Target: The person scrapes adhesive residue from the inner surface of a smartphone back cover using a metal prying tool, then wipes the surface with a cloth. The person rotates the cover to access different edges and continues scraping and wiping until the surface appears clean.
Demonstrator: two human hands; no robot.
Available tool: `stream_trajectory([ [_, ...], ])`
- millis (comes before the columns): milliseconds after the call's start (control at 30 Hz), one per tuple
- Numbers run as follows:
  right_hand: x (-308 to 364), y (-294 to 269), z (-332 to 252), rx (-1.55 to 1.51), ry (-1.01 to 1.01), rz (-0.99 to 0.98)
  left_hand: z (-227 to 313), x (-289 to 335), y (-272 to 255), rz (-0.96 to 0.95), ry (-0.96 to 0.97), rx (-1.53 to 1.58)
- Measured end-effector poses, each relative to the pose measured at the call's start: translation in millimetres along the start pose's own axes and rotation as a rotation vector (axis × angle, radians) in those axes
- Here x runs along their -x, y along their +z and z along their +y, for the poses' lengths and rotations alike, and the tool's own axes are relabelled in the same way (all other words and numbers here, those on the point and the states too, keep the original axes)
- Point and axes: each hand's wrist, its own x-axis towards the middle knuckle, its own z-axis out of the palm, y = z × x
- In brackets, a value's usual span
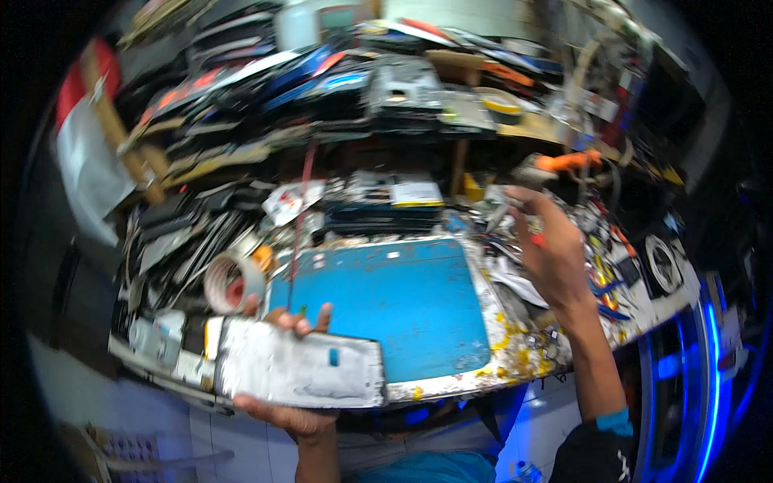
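My left hand [282,412] grips a flat phone frame [298,364] at the near left, thumb below and fingertips over its upper edge. The frame has a whitish, worn face, a dark rim and a small cutout with blue showing through. It is held tilted above the front edge of a blue work mat [419,302]. Raised over the clutter to the right of the mat, my right hand [551,253] has its fingers bent together around something small and greyish, too blurred to name.
A tape roll [233,283] stands left of the mat. Behind it is a stack of dark flat devices [382,211]. An orange-handled tool [568,161] lies at the back right above tangled small tools and wires. A shelf [531,127] crammed with phone parts spans the back.
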Motion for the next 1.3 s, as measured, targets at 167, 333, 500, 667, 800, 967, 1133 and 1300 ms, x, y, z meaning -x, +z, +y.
stream_trajectory([
  [167,45.3,0.4,-54.1,-0.747,0.209,0.075,4.4,-5.6,-2.8,-0.017,-0.164,0.332],
  [333,60.3,1.9,-87.8,-1.155,0.631,0.31,6.9,-10.3,1.8,-0.076,-0.258,0.452],
  [500,90.6,-30.2,-134.4,-0.985,0.371,-0.681,16.2,-9.3,9.4,-0.073,-0.355,0.492],
  [667,113.4,-22.1,-159.6,-0.43,0.317,-0.454,18.1,-3.7,8.8,-0.176,-0.302,0.43],
  [800,116.5,-25.8,-166.5,-0.59,0.111,-0.514,14.6,0.1,3.5,-0.197,-0.322,0.465],
  [967,123.6,-26.3,-169.1,-0.727,0.179,-0.727,12.7,4.7,-0.2,-0.197,-0.323,0.428],
  [1133,123.7,-25.5,-166.1,-0.634,0.262,-0.602,11.2,8.5,1.5,-0.15,-0.332,0.421],
  [1300,115.5,-28.8,-167.5,-0.519,0.332,-0.489,6.4,10.2,2.9,-0.142,-0.323,0.385],
])
